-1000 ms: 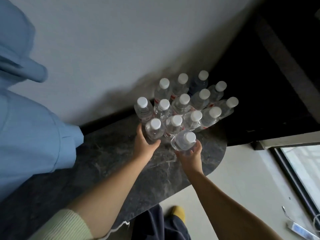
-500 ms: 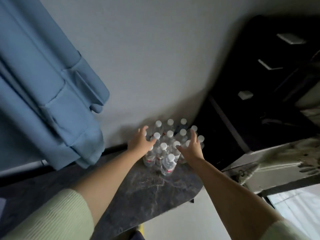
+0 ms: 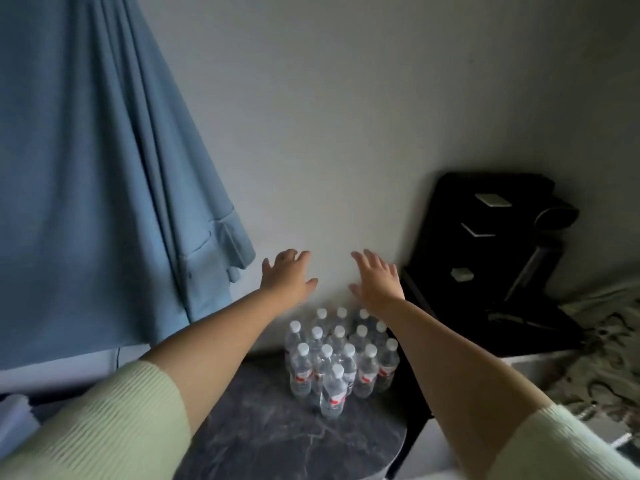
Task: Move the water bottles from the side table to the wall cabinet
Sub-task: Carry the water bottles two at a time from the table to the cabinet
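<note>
Both arms are stretched out in front, pale green sleeves pushed up the forearms. The left hand [image 3: 289, 275] is up against the light wall [image 3: 346, 116], fingers spread and straight, holding nothing. The right hand [image 3: 377, 280] is beside it, apart from it, fingers also splayed and loose — nothing in that one either. Whether the palms actually touch the wall I cannot tell.

Below the hands, the water bottles [image 3: 341, 355] stand upright in a tight cluster on the dark marbled table [image 3: 277, 434], pushed back to where the table meets the wall. They are clear plastic with white caps and red-and-white labels. 1 bottle [image 3: 333, 393] stands at the front of the group, nearest the camera, with rows packed behind it. The right forearm crosses just beside the right edge of the cluster; neither hand is on any bottle.

To the left hangs a blue garment [image 3: 104, 168], its hem dropping down past the table's far left side — a pocket flap shows near its lower right edge. To the right of the table sits a black cabinet [image 3: 485, 265] with small pale handles on its fronts, very dark and hard to read. Further right lies a patterned fabric [image 3: 602, 348], blurred.
</note>
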The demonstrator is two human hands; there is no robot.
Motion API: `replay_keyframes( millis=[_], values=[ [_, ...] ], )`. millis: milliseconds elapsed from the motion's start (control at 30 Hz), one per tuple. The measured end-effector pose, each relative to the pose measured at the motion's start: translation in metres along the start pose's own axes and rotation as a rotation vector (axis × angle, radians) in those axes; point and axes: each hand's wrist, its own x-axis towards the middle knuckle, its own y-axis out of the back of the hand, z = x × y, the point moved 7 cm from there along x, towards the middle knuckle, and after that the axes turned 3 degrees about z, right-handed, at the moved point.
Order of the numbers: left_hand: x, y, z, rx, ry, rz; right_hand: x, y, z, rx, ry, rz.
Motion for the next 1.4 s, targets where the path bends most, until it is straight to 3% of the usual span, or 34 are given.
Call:
replay_keyframes(
  millis=[267, 500, 733, 900, 1167, 1267, 1400],
  values=[
    [-0.046, 0.059, -0.04, 0.139, 0.034, 0.112, -0.018, 0.03, -0.063, -0.092, 0.129, 0.017],
    [-0.155, 0.096, -0.119, 0.303, 0.151, 0.151, -0.063, 0.009, -0.171, -0.065, 0.262, -0.038],
    [-0.331, 0.155, -0.243, 0.33, 0.573, 0.178, -0.16, -0.028, -0.341, 0.017, 0.564, -0.153],
    [-0.445, 0.181, -0.282, 0.4, 0.779, 0.195, -0.225, -0.037, -0.423, 0.013, 0.789, -0.19],
    [-0.595, 0.201, -0.283, 0.399, 1.132, 0.271, -0.318, -0.032, -0.514, 0.024, 1.161, -0.203],
    [-0.652, 0.185, -0.253, 0.358, 1.294, 0.324, -0.361, -0.036, -0.529, 0.049, 1.299, -0.246],
    [-0.722, 0.157, -0.2, 0.393, 1.443, 0.273, -0.434, -0.058, -0.535, 0.054, 1.461, -0.291]
  ],
)
